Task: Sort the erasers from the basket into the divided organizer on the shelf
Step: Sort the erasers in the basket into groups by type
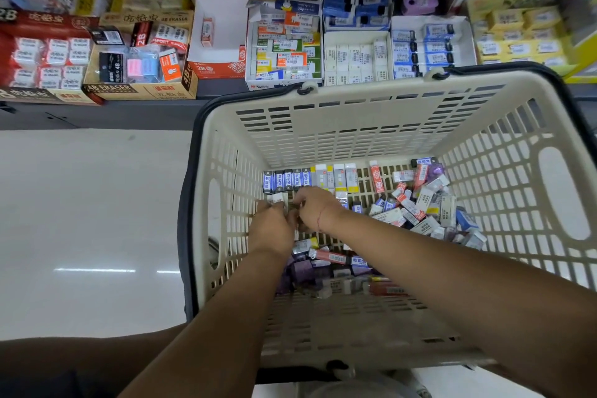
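Left hand (pixel 271 229) curled on white eraser (pixel 277 198) inside basket (pixel 355 126); right hand (pixel 315 208) curled beside it, grip not discernible. Loose erasers (pixel 420 203) heaped right; shelf boxes (pixel 284 48) ranged behind.

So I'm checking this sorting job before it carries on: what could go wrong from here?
1. The left hand and right hand work right beside the standing row of blue erasers; a nudge could topple it.
2. The loose pile mixes similar-looking sleeves, and several shelf boxes look alike, so a mis-sort seems possible.
3. The basket is slotted; a small eraser might catch in a gap.
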`<state>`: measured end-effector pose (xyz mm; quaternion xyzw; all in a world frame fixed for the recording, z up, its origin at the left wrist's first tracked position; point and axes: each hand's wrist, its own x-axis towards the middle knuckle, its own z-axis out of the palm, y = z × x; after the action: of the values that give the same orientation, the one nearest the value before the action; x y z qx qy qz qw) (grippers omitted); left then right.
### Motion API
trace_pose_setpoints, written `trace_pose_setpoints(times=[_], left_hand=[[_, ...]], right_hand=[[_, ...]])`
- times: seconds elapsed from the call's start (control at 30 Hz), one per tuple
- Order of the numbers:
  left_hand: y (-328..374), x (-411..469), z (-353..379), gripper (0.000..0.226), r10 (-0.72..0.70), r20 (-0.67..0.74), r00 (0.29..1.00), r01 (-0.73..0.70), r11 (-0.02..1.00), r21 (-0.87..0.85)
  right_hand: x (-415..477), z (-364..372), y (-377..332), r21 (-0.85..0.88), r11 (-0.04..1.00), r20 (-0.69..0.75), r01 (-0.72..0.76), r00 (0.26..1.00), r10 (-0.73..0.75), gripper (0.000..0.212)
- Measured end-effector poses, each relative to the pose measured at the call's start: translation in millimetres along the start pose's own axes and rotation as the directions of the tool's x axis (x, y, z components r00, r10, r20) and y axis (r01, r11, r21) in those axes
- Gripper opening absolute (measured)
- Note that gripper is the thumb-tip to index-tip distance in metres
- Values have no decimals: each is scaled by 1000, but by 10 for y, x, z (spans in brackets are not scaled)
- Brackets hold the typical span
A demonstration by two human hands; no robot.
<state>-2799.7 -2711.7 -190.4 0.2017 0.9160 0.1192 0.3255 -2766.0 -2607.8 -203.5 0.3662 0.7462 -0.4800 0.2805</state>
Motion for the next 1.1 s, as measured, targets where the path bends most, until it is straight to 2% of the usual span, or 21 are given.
trace_pose_setpoints(times=[0.13, 0.27, 0.43, 0.57, 0.67, 0.83, 0.97, 1.1], left_hand=[[-9, 4, -13, 32, -24, 20, 1000, 24, 1000, -8], [-12, -1, -31, 36, -24, 62, 998, 27, 999, -42], [-48, 46, -7, 43, -35, 105, 994, 33, 999, 18], [-29, 31, -36, 45, -77, 101, 992, 76, 997, 15], [-27, 25, -35, 41, -57, 91, 994, 59, 998, -10], [-45, 52, -33, 43, -59, 118, 991, 67, 996, -60], [-5, 21, -83, 40, -56, 128, 990, 67, 994, -85], [-1, 7, -72, 38, -45, 121, 992, 56, 995, -89]], right_hand=[[-49, 86, 64, 221, 950, 220, -219, 960, 170, 32], [-88, 82, 141, 316, 919, 282, -235, 948, 145, 36], [-119, 38, 82, 363, 892, 321, -271, 935, 153, 37], [-111, 26, 79, 334, 913, 321, -232, 939, 121, 40], [-105, 48, 113, 287, 943, 314, -166, 947, 71, 45], [-135, 86, 119, 212, 966, 380, -151, 923, 61, 58], [-133, 93, 86, 103, 989, 364, -105, 929, 61, 55], [-104, 81, 73, 86, 990, 357, -110, 931, 73, 48]])
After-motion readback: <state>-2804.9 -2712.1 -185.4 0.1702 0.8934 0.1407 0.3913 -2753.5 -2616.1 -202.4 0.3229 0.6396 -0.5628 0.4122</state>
